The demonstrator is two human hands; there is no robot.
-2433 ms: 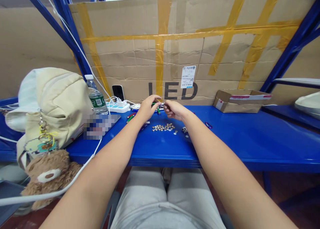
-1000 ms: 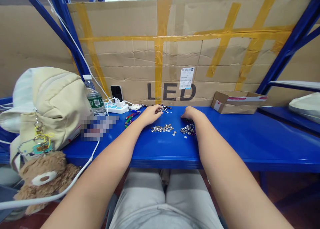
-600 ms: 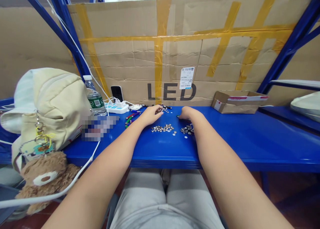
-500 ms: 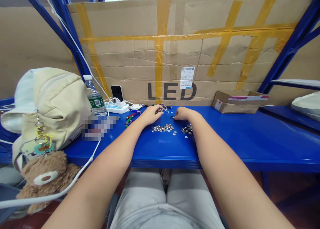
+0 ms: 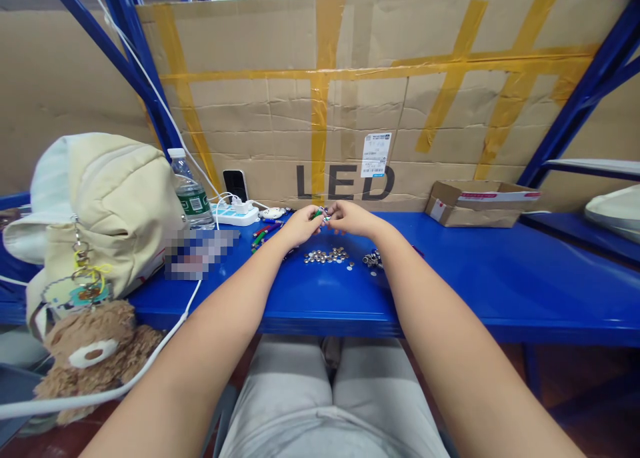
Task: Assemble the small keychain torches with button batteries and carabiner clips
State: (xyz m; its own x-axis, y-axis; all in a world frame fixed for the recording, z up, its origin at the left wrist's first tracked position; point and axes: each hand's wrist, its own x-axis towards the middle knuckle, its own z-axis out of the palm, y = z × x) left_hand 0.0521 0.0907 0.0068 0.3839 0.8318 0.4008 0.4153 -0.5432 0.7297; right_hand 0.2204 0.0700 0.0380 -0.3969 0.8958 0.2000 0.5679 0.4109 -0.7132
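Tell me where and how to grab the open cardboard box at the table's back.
I'd pinch the cardboard box by its near wall's rim, from the front, fingers inside: its top is open and that long wall faces you.

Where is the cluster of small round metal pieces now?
In the head view, the cluster of small round metal pieces lies on the blue table, nearer the camera than the left hand and right hand, left of the darker metal parts.

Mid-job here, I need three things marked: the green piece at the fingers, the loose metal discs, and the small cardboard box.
Green piece (image 5: 317,213): head view, on its visible part.
Metal discs (image 5: 325,256): head view, middle of the cluster.
Small cardboard box (image 5: 483,215): head view, front wall.
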